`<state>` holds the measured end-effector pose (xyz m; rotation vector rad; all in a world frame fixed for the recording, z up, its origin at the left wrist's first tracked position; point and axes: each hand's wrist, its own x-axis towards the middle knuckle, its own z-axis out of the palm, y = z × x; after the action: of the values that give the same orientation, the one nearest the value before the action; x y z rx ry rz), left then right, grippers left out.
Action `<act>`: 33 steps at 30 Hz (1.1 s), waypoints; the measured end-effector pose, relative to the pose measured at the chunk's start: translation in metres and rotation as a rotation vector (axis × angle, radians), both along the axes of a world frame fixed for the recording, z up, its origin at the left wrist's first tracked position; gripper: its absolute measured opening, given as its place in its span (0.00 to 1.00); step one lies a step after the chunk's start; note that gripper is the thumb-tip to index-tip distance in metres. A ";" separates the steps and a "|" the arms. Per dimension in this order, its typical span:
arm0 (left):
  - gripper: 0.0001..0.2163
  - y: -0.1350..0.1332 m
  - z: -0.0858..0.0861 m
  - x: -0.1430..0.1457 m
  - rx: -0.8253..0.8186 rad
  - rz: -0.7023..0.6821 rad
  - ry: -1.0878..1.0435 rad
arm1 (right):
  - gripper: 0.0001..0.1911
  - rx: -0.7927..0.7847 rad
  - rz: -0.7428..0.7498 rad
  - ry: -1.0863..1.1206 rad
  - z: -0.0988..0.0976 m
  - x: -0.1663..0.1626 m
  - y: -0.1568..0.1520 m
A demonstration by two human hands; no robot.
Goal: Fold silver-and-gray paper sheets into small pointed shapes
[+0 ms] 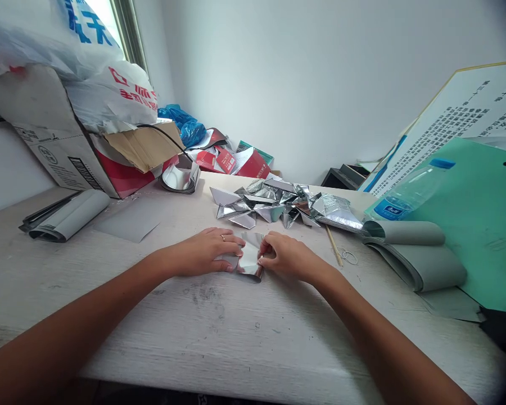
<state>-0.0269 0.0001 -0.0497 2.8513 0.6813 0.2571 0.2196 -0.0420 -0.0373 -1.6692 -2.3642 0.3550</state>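
Note:
A small silver foil paper sheet (250, 256) lies on the table in front of me, its right edge curling up. My left hand (208, 251), with a ring on one finger, rests on the sheet's left part; its fingers stretch across the foil and the thumb is apart. Closed in a pinch, my right hand (284, 256) grips the right edge of the sheet. Just beyond both hands sits a pile of folded silver foil pieces (270, 211), pointed and creased.
Grey sheet stacks lie folded at left (73, 214) and right (441, 264). A single grey sheet (129, 220) lies flat. Right of my hands are a thin stick (334, 246), rubber bands (348, 257) and a plastic bottle (413, 191). A cardboard box (50, 135) stands left.

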 end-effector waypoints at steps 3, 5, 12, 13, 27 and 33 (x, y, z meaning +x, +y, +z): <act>0.13 0.001 -0.001 0.000 -0.002 0.010 0.011 | 0.08 -0.011 -0.004 -0.027 0.000 0.001 0.000; 0.13 0.001 -0.002 -0.001 -0.007 0.011 0.001 | 0.10 -0.012 -0.003 -0.032 -0.001 0.003 0.000; 0.13 0.002 -0.003 -0.001 0.013 -0.001 -0.008 | 0.17 -0.021 -0.003 -0.045 -0.002 0.005 0.000; 0.13 0.002 -0.002 0.000 0.019 -0.003 -0.005 | 0.19 -0.032 -0.003 -0.047 -0.001 0.005 -0.001; 0.12 0.000 -0.001 0.001 0.032 0.004 0.030 | 0.31 -0.076 0.045 -0.107 0.003 0.005 -0.002; 0.12 0.000 0.001 0.001 -0.001 0.039 0.062 | 0.32 -0.103 0.064 -0.122 0.005 0.006 -0.004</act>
<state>-0.0255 0.0001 -0.0491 2.8577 0.7490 0.1751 0.2251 -0.0465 -0.0319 -1.7090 -2.5326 0.4038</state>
